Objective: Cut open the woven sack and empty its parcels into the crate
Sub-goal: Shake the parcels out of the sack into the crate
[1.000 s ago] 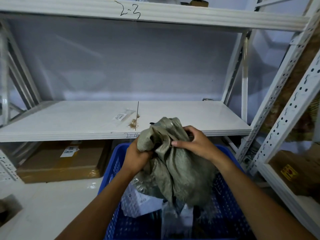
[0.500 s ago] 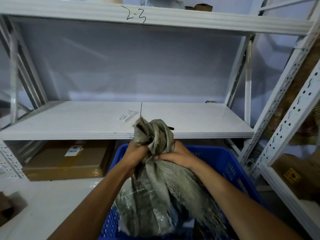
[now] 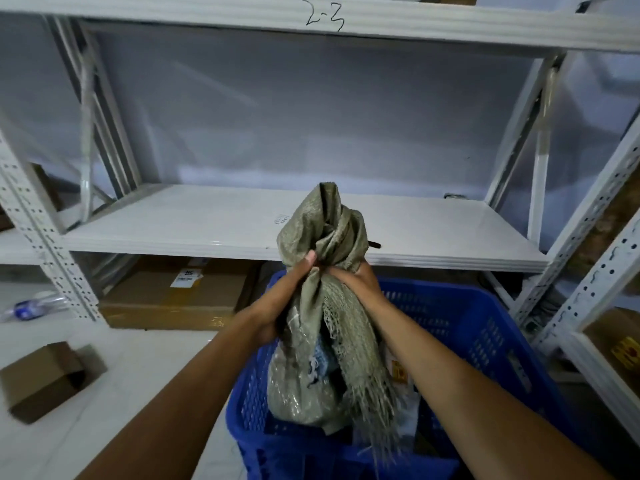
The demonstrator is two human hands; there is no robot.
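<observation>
Both hands clamped around the bunched neck of the woven sack (image 3: 322, 327), held upside down over the blue crate (image 3: 485, 327)

Left hand (image 3: 287, 292) at 9 o'clock of the neck, fingers wrapped tight, thumb pressed up on the cloth; right hand (image 3: 360, 282) at 3 o'clock, closed on the same bunch. Closed end of the sack sticks up above the fists at 12; cut, frayed mouth hangs at 6, inside the crate

Judgement: holding by the closed end lets gravity pull the load out through the cut edge

Parcels (image 3: 405, 407) (pale packets, partly hidden) lie in the crate at 5 o'clock of the sack. A bulge low in the sack suggests something is lodged inside; a shake probably needed

White shelf (image 3: 180, 230) behind, cardboard box (image 3: 173, 296) under it at 9 o'clock of the crate
</observation>
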